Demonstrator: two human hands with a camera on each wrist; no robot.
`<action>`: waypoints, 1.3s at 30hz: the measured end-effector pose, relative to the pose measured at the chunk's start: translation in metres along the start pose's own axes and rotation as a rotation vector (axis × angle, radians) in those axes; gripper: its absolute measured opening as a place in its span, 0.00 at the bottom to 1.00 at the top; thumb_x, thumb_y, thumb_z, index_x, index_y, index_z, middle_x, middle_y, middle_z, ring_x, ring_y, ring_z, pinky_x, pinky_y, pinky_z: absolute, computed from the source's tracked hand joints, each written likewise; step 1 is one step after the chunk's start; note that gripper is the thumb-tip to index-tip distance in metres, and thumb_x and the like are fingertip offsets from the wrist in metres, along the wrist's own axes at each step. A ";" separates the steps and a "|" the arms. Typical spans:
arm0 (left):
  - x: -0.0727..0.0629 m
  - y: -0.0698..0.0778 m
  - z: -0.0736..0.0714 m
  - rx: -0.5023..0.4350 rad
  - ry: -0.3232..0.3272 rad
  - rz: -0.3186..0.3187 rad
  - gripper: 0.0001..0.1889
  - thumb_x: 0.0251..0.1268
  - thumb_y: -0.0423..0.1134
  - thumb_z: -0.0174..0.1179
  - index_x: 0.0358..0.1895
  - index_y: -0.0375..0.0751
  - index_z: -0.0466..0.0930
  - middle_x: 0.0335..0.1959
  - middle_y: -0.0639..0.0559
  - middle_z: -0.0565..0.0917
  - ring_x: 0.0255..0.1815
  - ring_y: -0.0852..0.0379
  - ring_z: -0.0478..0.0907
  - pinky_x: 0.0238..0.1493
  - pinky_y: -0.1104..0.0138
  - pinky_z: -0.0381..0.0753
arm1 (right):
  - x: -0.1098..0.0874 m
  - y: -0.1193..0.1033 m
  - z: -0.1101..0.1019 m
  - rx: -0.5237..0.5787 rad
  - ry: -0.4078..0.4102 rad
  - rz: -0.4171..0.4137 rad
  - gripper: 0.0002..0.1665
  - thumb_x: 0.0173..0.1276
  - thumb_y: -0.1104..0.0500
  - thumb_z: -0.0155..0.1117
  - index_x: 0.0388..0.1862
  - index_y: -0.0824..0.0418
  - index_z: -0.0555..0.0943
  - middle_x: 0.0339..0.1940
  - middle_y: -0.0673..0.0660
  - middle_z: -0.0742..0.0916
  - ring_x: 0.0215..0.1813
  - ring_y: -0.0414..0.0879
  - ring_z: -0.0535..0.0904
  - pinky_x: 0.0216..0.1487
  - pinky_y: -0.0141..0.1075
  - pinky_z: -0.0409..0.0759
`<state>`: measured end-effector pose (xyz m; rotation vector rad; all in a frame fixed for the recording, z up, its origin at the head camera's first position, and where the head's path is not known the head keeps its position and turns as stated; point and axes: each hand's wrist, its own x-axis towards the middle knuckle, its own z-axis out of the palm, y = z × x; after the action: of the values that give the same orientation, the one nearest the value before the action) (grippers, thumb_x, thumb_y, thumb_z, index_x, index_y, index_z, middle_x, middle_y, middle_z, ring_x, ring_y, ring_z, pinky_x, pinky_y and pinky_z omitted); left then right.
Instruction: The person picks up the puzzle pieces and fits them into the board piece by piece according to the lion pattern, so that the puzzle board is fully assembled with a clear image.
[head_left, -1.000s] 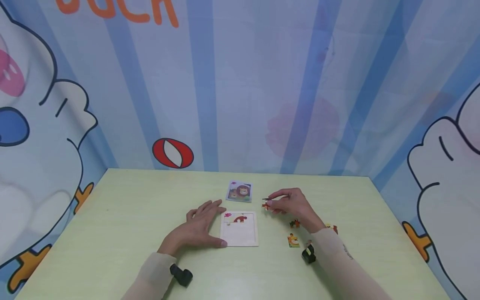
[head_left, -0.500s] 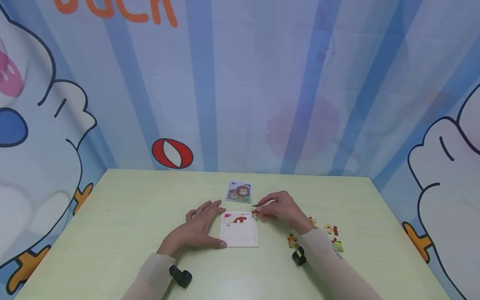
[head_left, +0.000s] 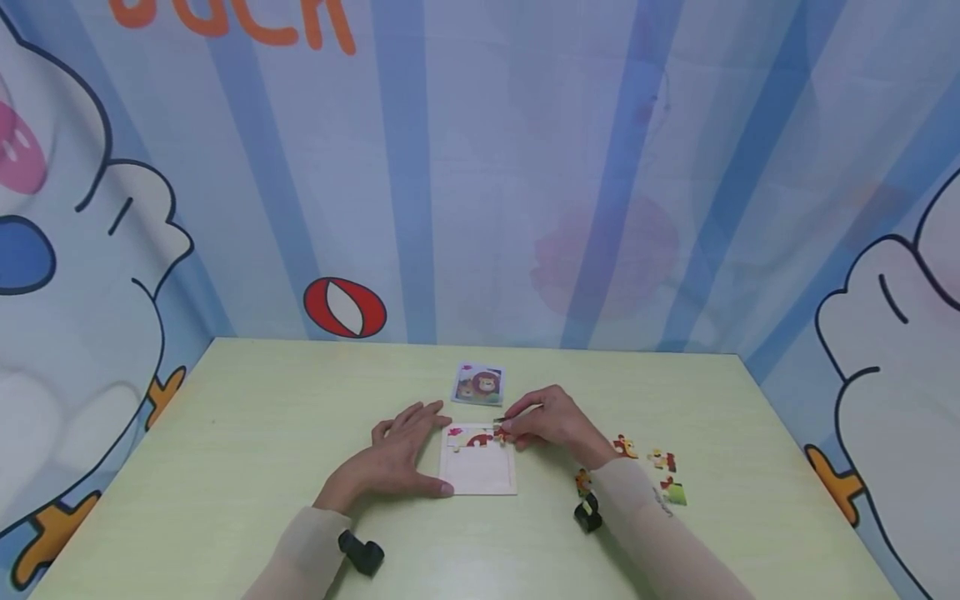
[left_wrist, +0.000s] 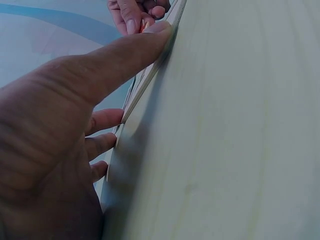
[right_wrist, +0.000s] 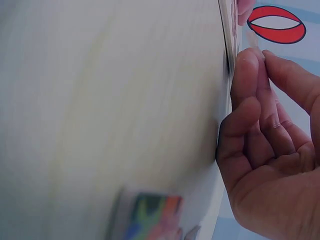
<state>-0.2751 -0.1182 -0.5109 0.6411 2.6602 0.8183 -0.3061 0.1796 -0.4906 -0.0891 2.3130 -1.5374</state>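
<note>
A white puzzle tray lies on the table, with joined puzzle pieces along its upper left. My left hand is spread at the tray's left side, thumb at the lower corner and a fingertip near the upper one. In the left wrist view the thumb and fingers touch the tray's edge. My right hand pinches a small red-brown puzzle piece between thumb and fingers, over the tray's upper right corner. The fingertips hide part of that piece.
A picture card showing a lion lies just behind the tray. Several loose puzzle pieces are scattered around the right forearm, which covers part of that area. One blurred piece shows large in the right wrist view. A striped curtain stands behind the table.
My right hand has moved left with the puzzle piece, from right of the tray to its upper right corner. More loose pieces show beyond the forearm. My left hand has stayed still.
</note>
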 end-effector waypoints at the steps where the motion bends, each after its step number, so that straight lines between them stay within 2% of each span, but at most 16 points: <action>1: 0.000 0.000 0.000 0.000 0.000 0.000 0.53 0.54 0.62 0.80 0.82 0.53 0.65 0.92 0.51 0.52 0.93 0.40 0.41 0.84 0.29 0.43 | 0.000 -0.001 0.001 -0.005 -0.002 0.002 0.10 0.68 0.57 0.79 0.45 0.60 0.92 0.34 0.58 0.95 0.27 0.45 0.89 0.37 0.36 0.87; 16: -0.001 0.000 0.000 -0.005 -0.006 -0.007 0.53 0.53 0.62 0.80 0.82 0.53 0.65 0.92 0.51 0.52 0.93 0.40 0.41 0.84 0.29 0.43 | 0.003 -0.004 0.013 -0.101 -0.012 0.001 0.07 0.67 0.58 0.79 0.40 0.60 0.92 0.27 0.55 0.93 0.22 0.42 0.85 0.33 0.35 0.86; 25: 0.000 0.000 0.001 -0.007 -0.004 -0.004 0.53 0.54 0.62 0.80 0.82 0.53 0.65 0.92 0.51 0.52 0.93 0.41 0.40 0.85 0.30 0.42 | 0.003 -0.009 0.019 -0.180 0.036 0.003 0.06 0.66 0.59 0.81 0.36 0.59 0.91 0.23 0.54 0.91 0.20 0.40 0.83 0.29 0.33 0.84; 29: 0.000 0.000 0.001 -0.009 0.001 -0.007 0.53 0.54 0.62 0.80 0.82 0.53 0.65 0.92 0.51 0.52 0.93 0.41 0.40 0.85 0.30 0.42 | 0.003 -0.011 0.020 -0.261 0.078 -0.005 0.08 0.65 0.57 0.82 0.36 0.58 0.90 0.19 0.53 0.89 0.20 0.40 0.81 0.29 0.32 0.79; 33: 0.000 0.001 0.000 -0.014 0.000 -0.006 0.53 0.54 0.61 0.80 0.82 0.52 0.65 0.92 0.51 0.52 0.93 0.41 0.40 0.85 0.30 0.42 | 0.002 -0.011 0.021 -0.330 0.121 0.024 0.11 0.63 0.55 0.84 0.36 0.57 0.88 0.16 0.52 0.86 0.20 0.41 0.77 0.30 0.32 0.75; 39: 0.000 0.001 0.001 -0.003 0.005 -0.013 0.53 0.53 0.62 0.81 0.82 0.53 0.65 0.92 0.52 0.52 0.93 0.41 0.41 0.85 0.30 0.42 | 0.003 -0.010 0.021 -0.321 0.114 0.029 0.12 0.64 0.54 0.83 0.38 0.57 0.87 0.16 0.52 0.86 0.20 0.41 0.78 0.30 0.32 0.75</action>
<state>-0.2744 -0.1171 -0.5112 0.6206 2.6643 0.8207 -0.3030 0.1562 -0.4892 -0.0501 2.6212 -1.1735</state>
